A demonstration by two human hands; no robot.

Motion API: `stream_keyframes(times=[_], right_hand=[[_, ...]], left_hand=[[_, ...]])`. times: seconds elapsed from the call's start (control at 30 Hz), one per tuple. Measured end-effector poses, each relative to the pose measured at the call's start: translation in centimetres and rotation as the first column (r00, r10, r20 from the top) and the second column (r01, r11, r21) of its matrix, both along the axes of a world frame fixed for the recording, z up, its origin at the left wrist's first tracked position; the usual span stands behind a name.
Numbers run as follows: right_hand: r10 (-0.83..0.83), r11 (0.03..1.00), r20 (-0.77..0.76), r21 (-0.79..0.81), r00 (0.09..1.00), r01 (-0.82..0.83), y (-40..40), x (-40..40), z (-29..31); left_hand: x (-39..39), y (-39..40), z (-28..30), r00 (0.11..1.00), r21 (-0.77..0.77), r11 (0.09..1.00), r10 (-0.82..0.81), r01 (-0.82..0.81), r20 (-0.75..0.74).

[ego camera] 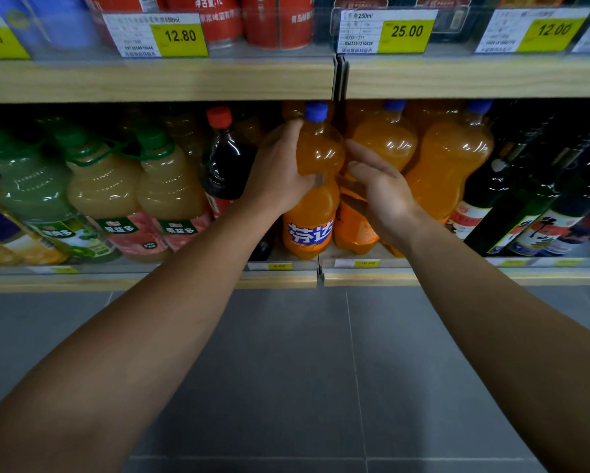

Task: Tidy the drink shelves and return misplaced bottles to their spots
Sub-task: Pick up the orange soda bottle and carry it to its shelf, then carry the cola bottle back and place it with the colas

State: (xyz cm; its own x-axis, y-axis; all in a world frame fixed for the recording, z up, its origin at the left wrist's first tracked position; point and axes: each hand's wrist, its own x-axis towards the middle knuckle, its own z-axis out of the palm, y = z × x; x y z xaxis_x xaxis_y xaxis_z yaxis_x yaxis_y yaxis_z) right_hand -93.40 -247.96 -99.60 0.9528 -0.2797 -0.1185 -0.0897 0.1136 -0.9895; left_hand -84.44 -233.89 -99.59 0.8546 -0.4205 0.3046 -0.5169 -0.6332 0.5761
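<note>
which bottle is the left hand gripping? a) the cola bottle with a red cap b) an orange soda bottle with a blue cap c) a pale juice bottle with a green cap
b: the left hand wraps the upper body of the orange soda bottle below its blue cap.

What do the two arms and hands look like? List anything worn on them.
Both forearms are bare up to the picture's edge, with no sleeves in view. The left hand and right hand wear no gloves, and no rings, watch or wristband show.
</note>
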Motion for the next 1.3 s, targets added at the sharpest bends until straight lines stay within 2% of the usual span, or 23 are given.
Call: stream_keyframes(times=[0.17,0.4,0.53,0.73,0.83,0.9,1.0,1.1,1.2,1.3], right_hand=[[0.009,1.0,-0.017,-0.011,1.0,-0.009,0.1,-0.4,0.1],[0.009,0.999,-0.019,-0.03,1.0,-0.01,0.5,-0.8,0.3],[0.022,1.0,-0.02,-0.012,1.0,-0.022,0.7,-1.0,0.5],[0.078,0.992,-0.027,-0.094,0.997,-0.08,1.3,-0.8,0.6],[0.019,0.989,-0.014,-0.146,1.0,-0.02,1.5,-1.0,0.5],[-0.049,0.939,0.037,-0.338,0.998,0.059,1.5,-0.8,0.4],[-0.017,0.815,0.128,-0.573,0.992,0.088,3.0,-0.5,0.8],[0.074,0.729,0.192,-0.68,0.979,0.078,5.9,0.4,1.3],[0.204,0.621,0.261,-0.78,0.944,0.082,9.6,2.3,1.4],[0.244,0.52,0.231,-0.851,0.942,0.074,12.4,4.6,1.9]], left_hand=[[0.6,0.3,0.1,0.999,0.089,0.995,0.04,-0.042,0.027],[-0.4,0.5,0.2,0.997,0.071,0.996,0.046,-0.051,0.068],[-0.6,0.6,0.4,0.999,0.058,0.998,0.035,-0.037,0.036],[-0.7,1.6,1.0,0.996,0.044,0.998,-0.037,0.041,-0.083],[-1.0,2.9,1.4,0.993,0.01,0.997,-0.077,0.079,-0.091],[-1.3,4.4,2.0,0.995,-0.044,0.995,-0.087,0.084,-0.058],[-1.2,8.0,2.6,0.997,-0.02,0.998,-0.057,0.058,0.059],[-0.7,12.3,2.3,0.997,0.035,0.999,0.028,-0.031,0.075],[-0.5,16.4,1.7,0.994,0.031,0.993,0.11,-0.11,0.019],[-0.2,19.4,1.2,0.988,0.024,0.988,0.154,-0.154,-0.01]])
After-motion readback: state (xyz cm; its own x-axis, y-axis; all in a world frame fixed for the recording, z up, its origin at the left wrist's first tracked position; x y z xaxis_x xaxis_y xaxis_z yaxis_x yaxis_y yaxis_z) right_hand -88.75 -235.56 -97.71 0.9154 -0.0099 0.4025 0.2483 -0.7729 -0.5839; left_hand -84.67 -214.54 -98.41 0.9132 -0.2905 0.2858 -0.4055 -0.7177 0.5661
